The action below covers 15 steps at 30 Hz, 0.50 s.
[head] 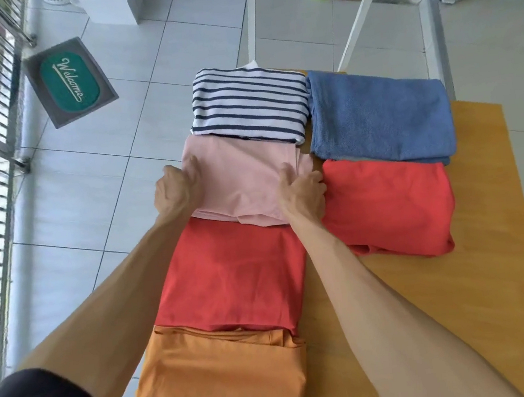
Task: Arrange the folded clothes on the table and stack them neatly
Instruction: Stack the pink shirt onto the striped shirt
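Six folded pieces lie on the wooden table (482, 286): one striped top (249, 104), one pink garment (242, 181), two red ones, one blue towel (379, 118), one orange piece (220, 381). Four run in a column from 12 to 6 o'clock along the table's left edge, the striped top overhanging the far edge. The blue towel and the second red garment (387, 206) sit at 2 and 3 o'clock. Bare wood stays open at 4 and 5 o'clock. Both arms reach forward. The left hand (175, 189) grips the pink garment's left edge, fingers curled. The right hand (302, 190) clutches its right edge, just beside the second red garment. The first red garment (230, 274) lies below.
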Each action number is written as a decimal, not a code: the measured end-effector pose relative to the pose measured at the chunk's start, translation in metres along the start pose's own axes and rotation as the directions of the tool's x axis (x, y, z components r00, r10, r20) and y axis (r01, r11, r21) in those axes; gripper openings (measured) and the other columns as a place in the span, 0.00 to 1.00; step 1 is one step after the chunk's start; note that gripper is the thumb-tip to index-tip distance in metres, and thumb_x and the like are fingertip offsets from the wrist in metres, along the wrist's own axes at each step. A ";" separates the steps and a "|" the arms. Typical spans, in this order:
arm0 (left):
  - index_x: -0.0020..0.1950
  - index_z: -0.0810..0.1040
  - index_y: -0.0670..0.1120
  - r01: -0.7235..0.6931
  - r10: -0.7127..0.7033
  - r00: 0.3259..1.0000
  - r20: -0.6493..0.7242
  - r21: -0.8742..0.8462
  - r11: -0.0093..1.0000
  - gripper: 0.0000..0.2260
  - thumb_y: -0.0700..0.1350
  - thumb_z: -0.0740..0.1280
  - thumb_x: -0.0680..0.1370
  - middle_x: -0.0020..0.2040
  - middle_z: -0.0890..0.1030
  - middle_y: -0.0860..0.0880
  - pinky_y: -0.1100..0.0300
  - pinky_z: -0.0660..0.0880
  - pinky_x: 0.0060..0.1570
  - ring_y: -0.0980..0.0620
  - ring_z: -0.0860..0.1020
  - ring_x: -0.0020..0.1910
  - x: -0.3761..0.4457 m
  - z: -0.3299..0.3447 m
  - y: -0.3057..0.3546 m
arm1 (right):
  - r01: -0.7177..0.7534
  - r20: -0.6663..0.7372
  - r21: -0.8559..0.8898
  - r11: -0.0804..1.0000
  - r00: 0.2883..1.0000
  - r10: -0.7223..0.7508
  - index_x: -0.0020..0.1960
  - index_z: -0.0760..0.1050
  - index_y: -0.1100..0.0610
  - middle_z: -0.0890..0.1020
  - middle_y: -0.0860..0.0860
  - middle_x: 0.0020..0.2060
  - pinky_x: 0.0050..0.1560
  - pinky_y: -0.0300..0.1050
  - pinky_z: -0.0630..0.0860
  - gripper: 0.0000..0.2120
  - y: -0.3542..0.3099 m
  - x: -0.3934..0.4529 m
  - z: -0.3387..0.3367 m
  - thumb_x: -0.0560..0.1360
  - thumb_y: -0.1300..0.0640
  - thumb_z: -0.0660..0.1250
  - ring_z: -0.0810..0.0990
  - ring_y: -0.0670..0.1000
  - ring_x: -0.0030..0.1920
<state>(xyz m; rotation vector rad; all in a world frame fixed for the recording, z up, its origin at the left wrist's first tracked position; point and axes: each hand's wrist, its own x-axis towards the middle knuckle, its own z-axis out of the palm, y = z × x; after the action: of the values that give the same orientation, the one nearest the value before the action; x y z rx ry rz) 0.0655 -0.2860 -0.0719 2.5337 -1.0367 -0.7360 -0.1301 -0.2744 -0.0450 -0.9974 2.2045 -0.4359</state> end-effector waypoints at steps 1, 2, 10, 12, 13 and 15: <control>0.50 0.77 0.40 -0.003 0.003 1.000 0.018 -0.005 1.000 0.30 0.66 0.52 0.77 0.48 0.79 0.40 0.52 0.68 0.45 0.38 0.77 0.51 0.000 -0.001 -0.001 | 0.008 0.015 0.002 1.000 1.000 -0.008 0.71 0.65 0.64 0.75 0.63 0.65 0.57 0.54 0.74 0.36 0.002 0.002 -0.001 0.80 0.34 0.56 0.77 0.64 0.62; 0.44 0.77 0.41 -0.016 0.017 0.999 0.038 -0.018 1.000 0.29 0.65 0.52 0.77 0.43 0.78 0.42 0.53 0.67 0.44 0.39 0.76 0.48 0.001 -0.003 -0.002 | 0.014 0.031 0.025 1.000 0.999 -0.015 0.71 0.66 0.64 0.76 0.63 0.65 0.57 0.53 0.73 0.35 0.003 0.005 -0.001 0.80 0.35 0.56 0.77 0.63 0.63; 0.33 0.64 0.46 -0.199 0.219 0.975 0.044 -0.273 0.941 0.25 0.65 0.59 0.78 0.29 0.66 0.51 0.54 0.60 0.28 0.48 0.65 0.30 -0.004 -0.020 -0.008 | 0.166 -0.003 0.279 0.946 0.985 -0.172 0.59 0.71 0.61 0.81 0.58 0.58 0.62 0.54 0.74 0.24 0.018 -0.004 -0.020 0.80 0.39 0.62 0.79 0.61 0.60; 0.34 0.65 0.44 -0.247 0.261 0.965 0.002 -0.322 0.914 0.26 0.66 0.60 0.77 0.29 0.65 0.53 0.55 0.60 0.27 0.52 0.63 0.28 -0.007 -0.028 -0.005 | 0.227 -0.046 0.298 0.927 0.974 -0.223 0.59 0.72 0.60 0.81 0.56 0.59 0.62 0.53 0.73 0.22 0.012 -0.005 -0.031 0.80 0.40 0.62 0.78 0.58 0.61; 0.35 0.66 0.43 -0.276 0.283 0.959 -0.028 -0.334 0.901 0.27 0.66 0.60 0.77 0.29 0.65 0.54 0.55 0.61 0.27 0.53 0.63 0.27 -0.006 -0.034 0.000 | 0.256 -0.059 0.305 0.917 0.966 -0.250 0.59 0.72 0.59 0.81 0.55 0.59 0.63 0.53 0.72 0.21 0.006 -0.004 -0.036 0.80 0.41 0.62 0.78 0.57 0.61; 0.35 0.66 0.44 -0.314 0.306 0.949 -0.079 -0.353 0.882 0.25 0.65 0.59 0.77 0.29 0.65 0.54 0.56 0.61 0.27 0.56 0.63 0.25 -0.001 -0.045 0.016 | 0.309 -0.068 0.313 0.898 0.951 -0.303 0.58 0.72 0.59 0.81 0.54 0.57 0.61 0.53 0.73 0.20 -0.011 0.001 -0.048 0.81 0.41 0.61 0.78 0.57 0.59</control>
<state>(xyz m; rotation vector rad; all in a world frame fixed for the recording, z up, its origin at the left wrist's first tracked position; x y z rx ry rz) 0.0815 -0.2920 -0.0271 1.9989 -1.1442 -0.7272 -0.1578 -0.2814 -0.0053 -1.1616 1.9103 -0.9189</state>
